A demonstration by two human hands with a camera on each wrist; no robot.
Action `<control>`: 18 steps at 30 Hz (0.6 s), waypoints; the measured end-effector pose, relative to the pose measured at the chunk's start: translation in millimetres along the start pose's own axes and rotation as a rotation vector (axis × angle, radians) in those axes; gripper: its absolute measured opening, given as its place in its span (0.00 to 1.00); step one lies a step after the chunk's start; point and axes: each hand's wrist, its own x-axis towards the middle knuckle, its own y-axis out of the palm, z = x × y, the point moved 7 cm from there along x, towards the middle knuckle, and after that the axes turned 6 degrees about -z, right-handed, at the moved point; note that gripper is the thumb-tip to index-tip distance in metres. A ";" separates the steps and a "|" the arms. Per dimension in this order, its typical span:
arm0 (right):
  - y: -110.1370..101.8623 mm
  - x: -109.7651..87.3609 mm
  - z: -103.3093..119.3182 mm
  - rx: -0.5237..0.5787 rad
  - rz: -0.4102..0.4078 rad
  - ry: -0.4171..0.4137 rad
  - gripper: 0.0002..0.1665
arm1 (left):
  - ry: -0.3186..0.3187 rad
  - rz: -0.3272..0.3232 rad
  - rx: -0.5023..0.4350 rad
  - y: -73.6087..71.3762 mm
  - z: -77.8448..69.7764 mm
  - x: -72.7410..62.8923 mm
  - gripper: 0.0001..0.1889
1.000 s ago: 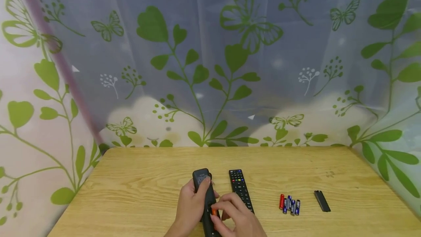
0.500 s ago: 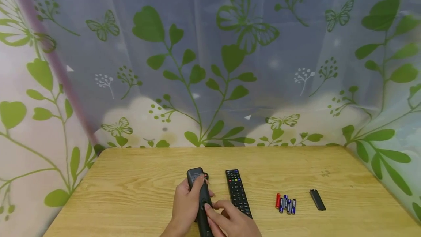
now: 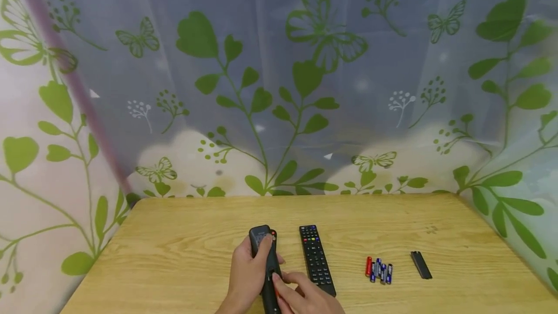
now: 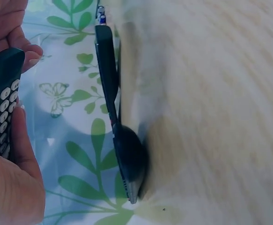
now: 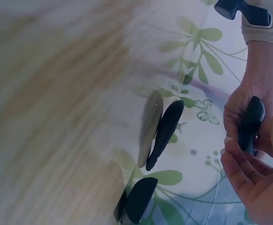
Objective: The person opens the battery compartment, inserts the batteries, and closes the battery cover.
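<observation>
My left hand (image 3: 246, 270) grips a black remote control (image 3: 270, 265), its back turned up and a thumb along it. The remote's battery compartment is exposed. At that compartment, my right hand (image 3: 309, 294) pinches an orange-red battery (image 3: 276, 293), mostly hidden by the fingers. In the left wrist view the held remote's white buttons (image 4: 4, 110) show on its underside. The right wrist view has both hands around the remote (image 5: 252, 124), right fingertips close to it. A second remote (image 3: 273, 234) lies on the table, mostly covered by the held one.
A third black remote (image 3: 317, 258) lies buttons up to the right of the hands. Beyond it are a red battery (image 3: 368, 266) and several blue ones (image 3: 383, 273), then a black battery cover (image 3: 420, 264). A leaf-patterned curtain (image 3: 279, 86) rises behind the wooden table (image 3: 183, 236).
The orange-red battery stood out between the right fingers; it has gone down into the compartment area and now shows only as a sliver. The right hand has moved slightly lower along the remote.
</observation>
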 end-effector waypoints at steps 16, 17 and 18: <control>-35.5 -18.2 -86.7 -0.071 0.440 0.513 0.09 | -0.030 0.049 -0.070 -7.6 11.0 7.4 0.25; -40.0 -21.2 -100.1 -0.102 0.459 0.571 0.08 | -0.027 0.049 -0.068 -7.7 10.4 7.5 0.25; -44.6 -24.0 -113.0 -0.133 0.465 0.614 0.08 | -0.027 0.047 -0.067 -7.9 10.0 7.3 0.25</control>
